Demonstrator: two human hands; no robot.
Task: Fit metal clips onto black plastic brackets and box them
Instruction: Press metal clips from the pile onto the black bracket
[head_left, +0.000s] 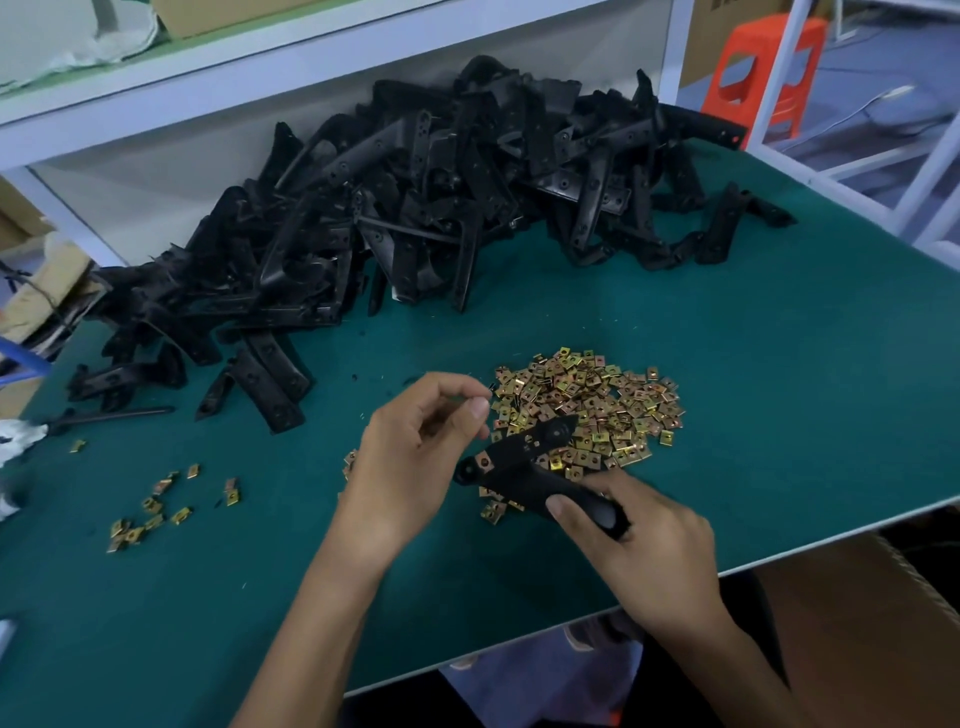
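Bracket (524, 452): held over the near edge of the clip pile (587, 410). Long axis runs from the near-right of the pile up and left across its near-left corner. Right hand (639, 535) grips the lower end, fingers wrapped round it. Holed free end points at the left hand (410, 462), just left of the pile, fingers curled, thumb to fingertips; clip pinched there or not, cannot tell. Left hand is nearer the free end, so it likely does the fitting.
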